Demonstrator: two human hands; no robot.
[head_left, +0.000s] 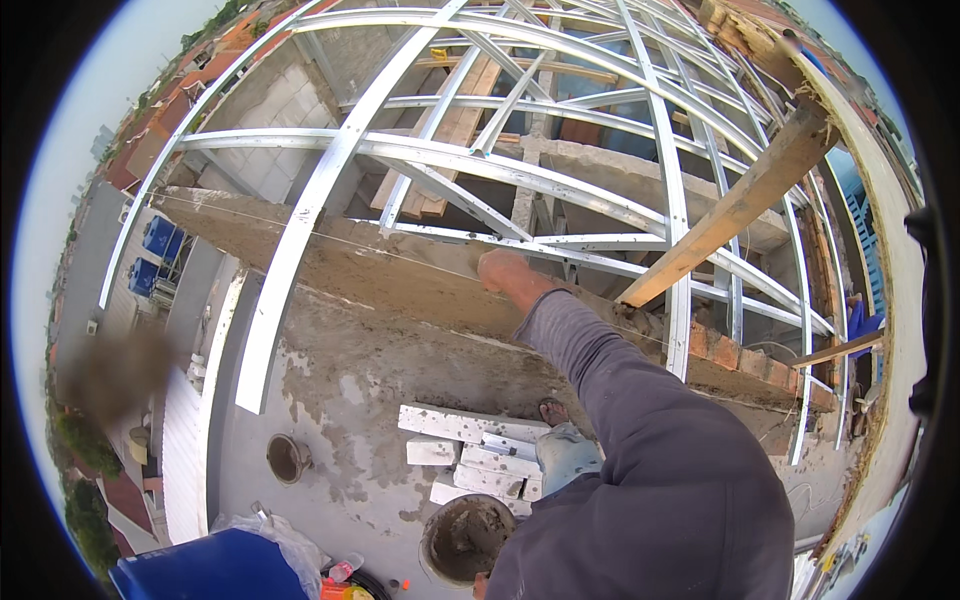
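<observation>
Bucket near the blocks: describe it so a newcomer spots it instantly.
Find the long brown wall below the metal roof frame. On the floor in front of it lie white blocks; the bucket is just below them in the picture, near its lower edge. It looks wider than the other bucket, which stands apart to the left.

**Concrete floor (370, 505) carries plenty**

Look down here: mortar smears (410, 370) streak the grey, white masonry blocks (490, 462) lie piled, a large mortar bucket (430, 548) stands just beside them, and a smaller bucket (304, 463) sits off left!
</observation>
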